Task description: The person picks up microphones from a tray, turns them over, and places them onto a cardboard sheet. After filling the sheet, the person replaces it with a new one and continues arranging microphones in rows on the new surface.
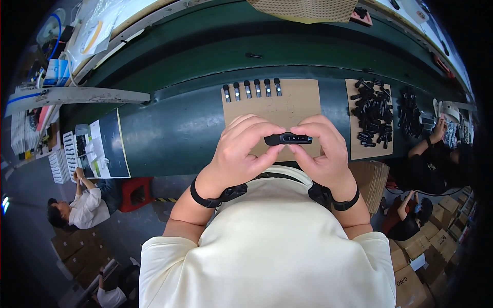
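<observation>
Mic: the black mic (289, 138) sits in front of my chest, spanning the gap between my two hands.
Left hand: my left hand (239, 149) pinches the mic with thumb and forefinger, from 9 o'clock, at the foam end.
Right hand: my right hand (324, 149) pinches it likewise from 3 o'clock; fingers hide some edges, so I can't tell which presses harder.
Long axis: 9 to 3 o'clock, foam end toward 9, small marked face up toward me.
Row: six mics (257, 89) stand toward 11 o'clock on a cardboard sheet (303, 102), nearer my left hand, foam ends at 12, so my mic lies crosswise to them.
Pile: jumbled black mics (374, 114) between 2 and 3 o'clock, nearer my right hand.
</observation>
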### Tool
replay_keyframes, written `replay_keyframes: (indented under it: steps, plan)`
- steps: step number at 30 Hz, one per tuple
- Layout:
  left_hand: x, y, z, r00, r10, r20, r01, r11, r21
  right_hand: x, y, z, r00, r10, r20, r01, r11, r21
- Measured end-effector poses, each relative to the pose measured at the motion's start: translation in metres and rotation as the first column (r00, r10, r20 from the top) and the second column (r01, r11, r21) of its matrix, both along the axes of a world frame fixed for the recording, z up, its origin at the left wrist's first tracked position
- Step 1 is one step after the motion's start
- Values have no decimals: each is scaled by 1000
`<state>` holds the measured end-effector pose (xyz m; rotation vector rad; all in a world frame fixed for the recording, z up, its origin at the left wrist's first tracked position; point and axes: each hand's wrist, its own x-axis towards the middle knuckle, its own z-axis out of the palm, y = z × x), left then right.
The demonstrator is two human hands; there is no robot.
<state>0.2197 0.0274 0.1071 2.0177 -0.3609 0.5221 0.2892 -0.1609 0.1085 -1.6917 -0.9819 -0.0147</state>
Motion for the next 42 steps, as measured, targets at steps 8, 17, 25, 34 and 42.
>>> replay_keyframes:
  steps: [8,17,25,34,42]
  plan:
    - [1,2,0,1000,-6,2,6,1000,-2,1,1,0,1000,3,-21,-2,1000,10]
    - [-3,3,-5,939,-55,-340,-53,953,-300,1,1,-6,996,-3,-84,5,1000,26]
    - [1,4,-18,964,-32,-264,-64,937,-344,4,1,7,994,-31,-104,22,996,-91]
    - [15,11,-23,985,53,-164,-66,995,-77,18,9,-18,995,-64,-72,36,940,-338]
    - [8,68,-90,866,366,-341,-411,909,-66,88,12,-165,884,-365,-292,149,812,-564]
